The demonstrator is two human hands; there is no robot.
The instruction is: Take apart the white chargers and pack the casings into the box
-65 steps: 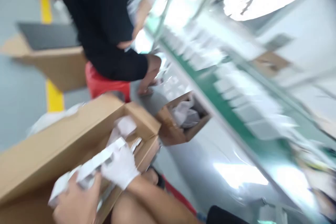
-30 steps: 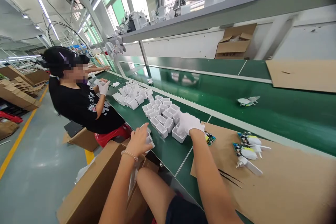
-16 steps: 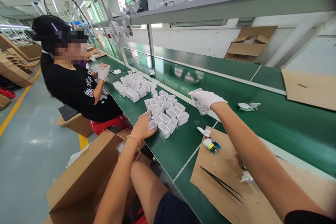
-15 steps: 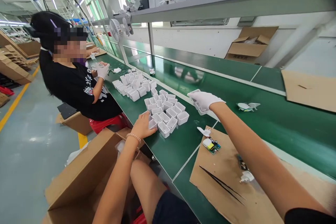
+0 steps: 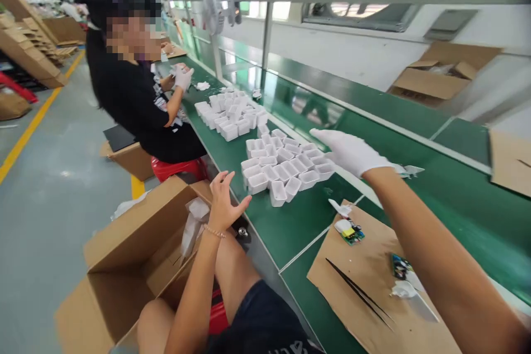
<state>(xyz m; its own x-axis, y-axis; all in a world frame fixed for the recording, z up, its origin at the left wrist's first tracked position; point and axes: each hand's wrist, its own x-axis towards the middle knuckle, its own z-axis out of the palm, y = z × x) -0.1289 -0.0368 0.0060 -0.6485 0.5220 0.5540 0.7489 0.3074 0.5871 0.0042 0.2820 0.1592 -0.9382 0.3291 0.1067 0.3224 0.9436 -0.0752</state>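
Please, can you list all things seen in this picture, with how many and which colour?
square plastic cases: many, white, two groups on the belt
conveyor belt: one, green, before the person
cardboard sheet: one, brown, on the belt
tweezers: one pair, black, on the sheet
circuit board: one, green, on the sheet
cardboard box: one, brown, open, on the floor at left
co-worker: one, black T-shirt, seated at left
desk fan: one, white, far along the belt
left hand: bare, open, bead bracelet, by the belt edge
right hand: white glove, open, over the belt
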